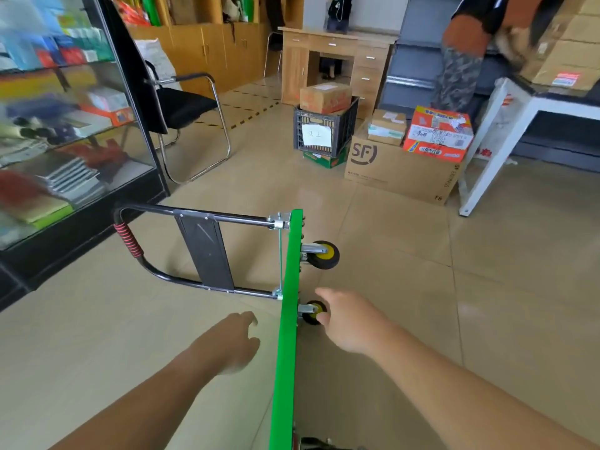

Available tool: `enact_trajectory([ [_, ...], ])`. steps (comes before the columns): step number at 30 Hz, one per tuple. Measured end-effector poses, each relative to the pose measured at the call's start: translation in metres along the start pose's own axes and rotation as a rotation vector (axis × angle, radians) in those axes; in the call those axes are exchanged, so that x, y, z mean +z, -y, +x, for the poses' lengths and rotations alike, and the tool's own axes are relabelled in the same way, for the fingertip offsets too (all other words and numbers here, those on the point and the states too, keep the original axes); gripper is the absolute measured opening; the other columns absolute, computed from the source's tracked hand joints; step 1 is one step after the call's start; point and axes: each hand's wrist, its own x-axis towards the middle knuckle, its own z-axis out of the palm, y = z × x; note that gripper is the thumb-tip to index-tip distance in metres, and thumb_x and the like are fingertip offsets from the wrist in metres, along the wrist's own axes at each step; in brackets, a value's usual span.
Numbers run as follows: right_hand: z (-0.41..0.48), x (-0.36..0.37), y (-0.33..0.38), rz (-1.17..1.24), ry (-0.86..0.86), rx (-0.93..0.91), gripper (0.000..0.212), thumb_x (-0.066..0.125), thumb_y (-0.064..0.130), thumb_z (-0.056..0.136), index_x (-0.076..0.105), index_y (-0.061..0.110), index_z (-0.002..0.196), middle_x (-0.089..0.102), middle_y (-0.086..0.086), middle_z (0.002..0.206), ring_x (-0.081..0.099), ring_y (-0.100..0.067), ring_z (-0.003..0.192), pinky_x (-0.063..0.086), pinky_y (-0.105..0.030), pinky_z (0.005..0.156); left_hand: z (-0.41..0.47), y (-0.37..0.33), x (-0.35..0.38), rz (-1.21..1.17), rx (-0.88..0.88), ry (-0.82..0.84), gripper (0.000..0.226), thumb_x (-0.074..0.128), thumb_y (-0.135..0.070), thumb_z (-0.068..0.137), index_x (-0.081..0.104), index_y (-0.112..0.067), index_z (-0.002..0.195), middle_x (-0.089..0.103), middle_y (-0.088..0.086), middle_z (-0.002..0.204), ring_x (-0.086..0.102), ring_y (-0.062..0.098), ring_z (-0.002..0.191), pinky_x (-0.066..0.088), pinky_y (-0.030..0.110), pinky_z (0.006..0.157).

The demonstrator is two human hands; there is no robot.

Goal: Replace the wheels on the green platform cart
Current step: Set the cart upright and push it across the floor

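Indoors, on a tan tiled floor (422,287), a green platform cart (287,319) stands tipped on its long edge, seen edge-on so that its deck shows as a narrow green band running from the bottom of the frame toward the middle. Its black tubular handle (194,213), with a red-wrapped grip (128,240) and a black cross panel (206,251), juts out to the left of the deck, while the wheels stick out to the right. The person's right hand (347,319) is at the near wheel (313,311), a black tyre with a yellow hub: the thumb rests against the tyre and the other fingers are spread and fairly straight, gripping nothing. The left hand (233,342) hovers just left of the deck, apart from it, its fingers loosely curled and empty. A second wheel (323,254) of the same colours sits farther along the deck in a metal bracket, and part of a third wheel (316,443) shows at the bottom edge. To the left stands a glass display cabinet (65,125) stocked with boxed goods, blurred; beside it is a black chair (185,105) on a chrome frame. Farther back are a black plastic crate (324,131) carrying a carton, a large cardboard box (399,170) printed "SF", a red box (438,134) on top of it, a wooden desk (334,56) and a white table (506,125). Another person (461,60) stands near the table.
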Motion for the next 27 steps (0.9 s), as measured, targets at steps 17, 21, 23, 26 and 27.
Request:
enact_trajectory([
  [17,-0.089,-0.256,0.241,0.049,0.079,0.239,0.056,0.054,0.035,0.102,0.037,0.024,0.155,0.049,-0.005,0.151,0.054,-0.026,0.131,0.042,-0.026,0.092,-0.146,-0.046,-0.356,0.045,0.061,0.121,0.044,0.046,-0.029,0.103,0.045,-0.024,0.147,0.046,0.002,0.151,0.051,0.025,0.132,0.044,0.033,0.097],
  [21,-0.108,-0.291,0.273,0.046,0.016,0.272,0.051,0.054,0.035,0.101,0.043,0.025,0.151,0.056,-0.005,0.142,0.061,-0.026,0.118,0.044,-0.027,0.084,-0.153,-0.061,-0.405,0.081,0.099,0.103,0.041,0.041,-0.018,0.101,0.052,-0.021,0.14,0.054,0.003,0.143,0.057,0.026,0.123,0.048,0.034,0.095],
  [23,-0.117,-0.304,0.28,0.046,0.006,0.28,0.051,0.053,0.036,0.101,0.044,0.03,0.15,0.06,-0.005,0.136,0.064,-0.027,0.11,0.041,-0.025,0.076,-0.157,-0.071,-0.416,0.063,0.099,0.103,0.041,0.04,-0.017,0.101,0.052,-0.021,0.14,0.055,0.004,0.141,0.06,0.025,0.116,0.047,0.03,0.087],
  [26,-0.129,-0.324,0.28,0.062,-0.009,0.28,0.047,0.052,0.038,0.101,0.047,0.034,0.147,0.063,-0.002,0.131,0.065,-0.027,0.111,0.038,-0.025,0.075,-0.161,-0.092,-0.424,0.059,0.123,0.113,0.043,0.045,-0.021,0.101,0.05,-0.022,0.143,0.058,0.004,0.139,0.061,0.023,0.11,0.047,0.03,0.082],
  [27,-0.132,-0.329,0.278,0.058,-0.011,0.276,0.046,0.052,0.039,0.101,0.047,0.034,0.147,0.063,-0.002,0.132,0.064,-0.027,0.112,0.038,-0.025,0.075,-0.161,-0.1,-0.425,0.062,0.126,0.113,0.043,0.045,-0.021,0.101,0.05,-0.022,0.143,0.058,0.004,0.14,0.061,0.023,0.111,0.046,0.03,0.081],
])
